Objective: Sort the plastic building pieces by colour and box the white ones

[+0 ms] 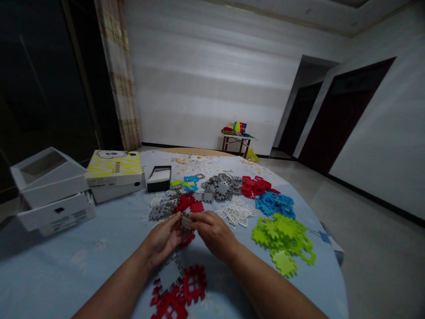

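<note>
My left hand [166, 243] and my right hand [215, 234] meet over the near middle of the table. Between their fingertips is a small pale grey building piece [186, 221], gripped from both sides; its finer shape is blurred. Red interlocking building tiles [196, 207] lie just beyond my fingers, and another bit of red shows below them. Nearer to me, a group of red tiles [195, 283] sits against a grey toothed frame [169, 272] on the cloth. A heap of white lattice pieces [236, 212] is to the right of my right hand.
Grey tiles [222, 187], red tiles [255, 186], blue tiles [275, 204] and lime green tiles [282, 237] form heaps along the right side. White boxes [55, 190], a yellow and white box [114, 170] and a black box [159, 186] stand at left on the tablecloth [122, 230].
</note>
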Tool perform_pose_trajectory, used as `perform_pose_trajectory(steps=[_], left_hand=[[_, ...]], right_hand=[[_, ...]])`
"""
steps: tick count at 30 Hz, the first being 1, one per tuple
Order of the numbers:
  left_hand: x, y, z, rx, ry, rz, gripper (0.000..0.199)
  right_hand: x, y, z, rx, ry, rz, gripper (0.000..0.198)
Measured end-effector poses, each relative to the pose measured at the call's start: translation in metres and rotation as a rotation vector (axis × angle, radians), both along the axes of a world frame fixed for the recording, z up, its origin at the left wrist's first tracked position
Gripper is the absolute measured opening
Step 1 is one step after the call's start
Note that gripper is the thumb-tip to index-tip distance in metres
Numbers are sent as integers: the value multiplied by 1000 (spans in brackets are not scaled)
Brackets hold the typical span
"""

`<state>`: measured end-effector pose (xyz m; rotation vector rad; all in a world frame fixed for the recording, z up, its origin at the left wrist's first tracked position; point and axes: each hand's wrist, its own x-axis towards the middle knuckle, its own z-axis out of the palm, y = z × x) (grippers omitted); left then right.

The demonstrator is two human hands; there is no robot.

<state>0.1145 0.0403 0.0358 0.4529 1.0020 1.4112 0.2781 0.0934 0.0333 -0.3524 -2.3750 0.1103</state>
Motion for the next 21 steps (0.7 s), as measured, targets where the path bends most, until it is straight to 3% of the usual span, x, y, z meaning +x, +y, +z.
perform_pose_trajectory(steps=[5,11,16,21], left_hand=[[4,-2,4,-4,-153,-60,17],[3,-4,7,-66,-130,-32,12],[-4,-1,8,15,105,76,13],[-15,4,-2,129,606,108,30]], right_hand=[[1,2,0,128,109,56,22],[5,8,4,54,227,-9,23],[19,11,7,-128,257,-42,20],[42,9,-2,-304,138,-51,22]])
